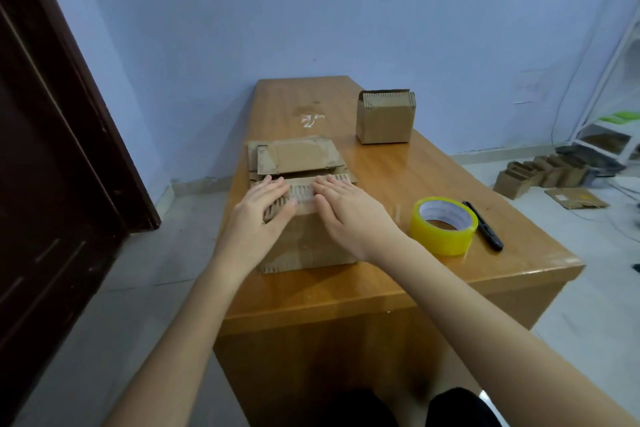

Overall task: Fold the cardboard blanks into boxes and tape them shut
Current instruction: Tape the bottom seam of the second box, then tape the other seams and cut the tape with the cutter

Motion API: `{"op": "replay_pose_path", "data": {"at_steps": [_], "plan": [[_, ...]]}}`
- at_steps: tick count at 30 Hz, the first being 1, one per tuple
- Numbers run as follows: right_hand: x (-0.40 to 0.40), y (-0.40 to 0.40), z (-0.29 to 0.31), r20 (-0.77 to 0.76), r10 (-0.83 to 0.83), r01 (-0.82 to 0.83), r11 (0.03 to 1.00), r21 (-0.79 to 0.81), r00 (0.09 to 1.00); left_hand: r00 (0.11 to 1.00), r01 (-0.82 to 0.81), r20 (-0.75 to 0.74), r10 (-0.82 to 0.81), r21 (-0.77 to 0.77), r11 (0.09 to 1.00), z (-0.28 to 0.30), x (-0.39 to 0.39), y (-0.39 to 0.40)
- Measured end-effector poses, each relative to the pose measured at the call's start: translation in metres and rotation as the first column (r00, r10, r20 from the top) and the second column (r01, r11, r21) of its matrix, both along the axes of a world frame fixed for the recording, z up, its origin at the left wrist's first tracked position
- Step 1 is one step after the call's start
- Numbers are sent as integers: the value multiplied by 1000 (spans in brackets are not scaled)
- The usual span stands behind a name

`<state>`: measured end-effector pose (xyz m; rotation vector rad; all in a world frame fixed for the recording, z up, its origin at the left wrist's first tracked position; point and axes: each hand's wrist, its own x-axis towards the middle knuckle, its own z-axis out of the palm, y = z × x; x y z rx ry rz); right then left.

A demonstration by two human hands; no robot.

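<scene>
Corrugated cardboard box (pixel 304 239) at the near-left part of the wooden surface (pixel 450 177), standing on its base with the top flaps folded shut. Both hands lie flat on the top, fingers straight, pressing down and gripping nothing: left hand (pixel 265 203) on the left half, right hand (pixel 346 206) on the right half. Between them a pale glossy strip shows across the flap seam; it looks like tape being smoothed, though it is too faint to be sure.

Handling, as judged: the box is light and hollow, with stiff walls but a top that gives in the middle if pressed hard. Press over the edges and along the seam, not the centre. The flaps are springy and likely to lift if let go before the tape bonds. The base is light enough to slide on the glossy wood, so one palm should steady it while the other rubs. To lift or turn it, hold two opposite side walls near the corners.

Just behind the box lies a stack of flat cardboard blanks (pixel 294 156), touching or nearly touching its far edge. A finished small box (pixel 385 118) stands well apart at the far right. A yellow tape roll (pixel 444 226) sits near the right hand, with a black utility knife (pixel 483 225) just beside it. More cardboard pieces (pixel 540 177) lie on the floor (pixel 588 288) to the right.
</scene>
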<state>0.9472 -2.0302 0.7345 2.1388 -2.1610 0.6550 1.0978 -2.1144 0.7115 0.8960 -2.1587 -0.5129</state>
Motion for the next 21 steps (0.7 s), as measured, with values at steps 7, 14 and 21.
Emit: {"op": "replay_pose_path", "data": {"at_steps": [7, 14, 21], "plan": [[7, -6, -10, 530, -134, 213, 973, -92, 837, 864, -10, -475, 170, 320, 947, -11, -15, 21], [1, 6, -25, 732, -58, 194, 976, -102, 679, 789, 63, -556, 259, 494, 867, -12, -16, 31], [-10, 19, -52, 794, -124, 120, 991, 65, 595, 865, 80, -468, 180, 483, 872, -24, -8, 40]]}}
